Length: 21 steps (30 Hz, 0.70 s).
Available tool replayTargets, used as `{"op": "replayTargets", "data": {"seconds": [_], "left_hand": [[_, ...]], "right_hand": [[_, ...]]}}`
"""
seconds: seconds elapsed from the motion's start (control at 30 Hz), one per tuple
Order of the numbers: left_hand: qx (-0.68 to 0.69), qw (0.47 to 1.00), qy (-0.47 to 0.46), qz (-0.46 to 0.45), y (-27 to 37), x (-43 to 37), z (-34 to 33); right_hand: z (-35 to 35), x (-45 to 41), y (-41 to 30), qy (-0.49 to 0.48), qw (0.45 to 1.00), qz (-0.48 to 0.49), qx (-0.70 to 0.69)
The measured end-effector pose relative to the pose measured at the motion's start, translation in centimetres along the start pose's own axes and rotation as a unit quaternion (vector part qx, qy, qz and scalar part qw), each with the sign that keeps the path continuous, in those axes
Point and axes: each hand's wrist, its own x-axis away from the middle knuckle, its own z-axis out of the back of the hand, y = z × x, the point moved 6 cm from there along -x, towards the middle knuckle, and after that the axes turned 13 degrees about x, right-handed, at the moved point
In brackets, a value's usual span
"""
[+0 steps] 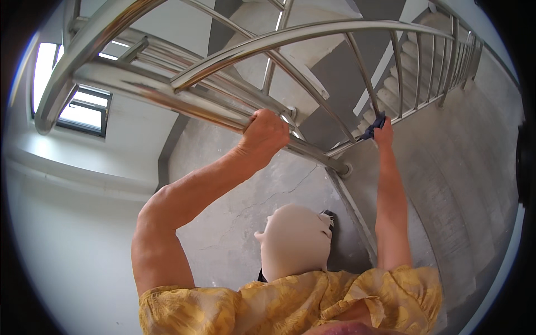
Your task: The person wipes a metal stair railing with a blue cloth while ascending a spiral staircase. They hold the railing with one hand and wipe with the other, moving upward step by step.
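Note:
My left hand (pixel 266 132) is closed around the thick round post (pixel 312 151) of a stainless-steel stair railing. In my right hand (pixel 384 133) is a dark blue cloth (pixel 374 127), bunched at the foot of a thin steel baluster (pixel 362 69), where it meets the lower rail (pixel 414 109). The cloth touches the metal there and partly hides the joint. Above both hands arches the curved steel handrail (pixel 310 32). Both my arms reach forward from short yellow patterned sleeves.
Concrete stairs (pixel 452 167) descend on the right, beside the railing. Another flight (pixel 398 83) shows beyond the balusters. Below me lies a cracked concrete landing (pixel 234 201). At the left are a white wall (pixel 75 234) and a window (pixel 90 111).

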Motion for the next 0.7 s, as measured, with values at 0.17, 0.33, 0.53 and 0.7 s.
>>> {"op": "replayTargets", "data": {"seconds": [0.17, 0.33, 0.53, 0.7], "left_hand": [[-0.023, 1.000, 0.007, -0.004, 0.0, -0.9, 0.7], [-0.019, 1.000, -0.004, -0.012, 0.2, 0.4, -0.6], [-0.008, 0.993, 0.097, -0.067, 0.6, 0.2, -0.8], [-0.050, 0.985, 0.142, -0.089, 0.6, 0.8, 0.0]], "right_hand": [[6.3, -0.2, -10.3, 0.156, 0.983, 0.092, 0.016], [13.5, 7.1, -29.0, -0.079, 0.920, 0.032, -0.381], [14.3, 10.5, -41.2, 0.027, 0.953, 0.265, -0.144], [12.2, 11.2, -41.2, 0.204, 0.921, 0.300, 0.141]]}}
